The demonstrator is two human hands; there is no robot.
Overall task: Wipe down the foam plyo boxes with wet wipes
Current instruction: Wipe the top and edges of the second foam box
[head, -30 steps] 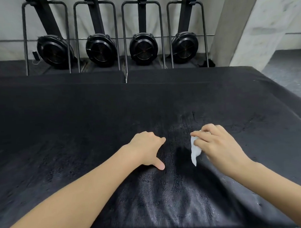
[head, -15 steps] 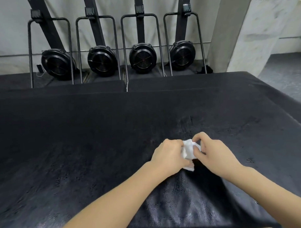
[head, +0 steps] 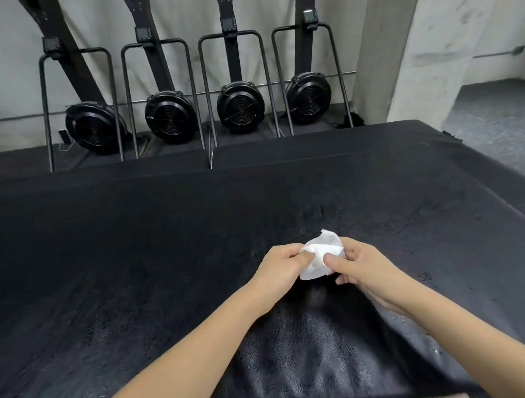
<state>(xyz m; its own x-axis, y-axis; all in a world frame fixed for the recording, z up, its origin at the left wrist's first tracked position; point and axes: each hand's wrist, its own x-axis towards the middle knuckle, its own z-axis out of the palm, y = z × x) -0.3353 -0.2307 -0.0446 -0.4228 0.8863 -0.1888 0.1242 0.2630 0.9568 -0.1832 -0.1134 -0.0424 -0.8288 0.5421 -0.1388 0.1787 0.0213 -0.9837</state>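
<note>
Plyo box (head: 138,262), wet wipe (head: 320,259) between left hand (head: 283,265) and right hand (head: 362,266).

A gym: beyond the hands, four rowing machines (head: 240,107) stand stored upright against the wall, behind the black foam plyo box (head: 138,248) they work over

We see our two forearms coming up from the lower edge, both bare to where the view cuts them off, with no sleeve on either. Our left hand (head: 283,265) and our right hand (head: 366,268) are bare too: no gloves, rings, watch or wristband on either wrist.
</note>
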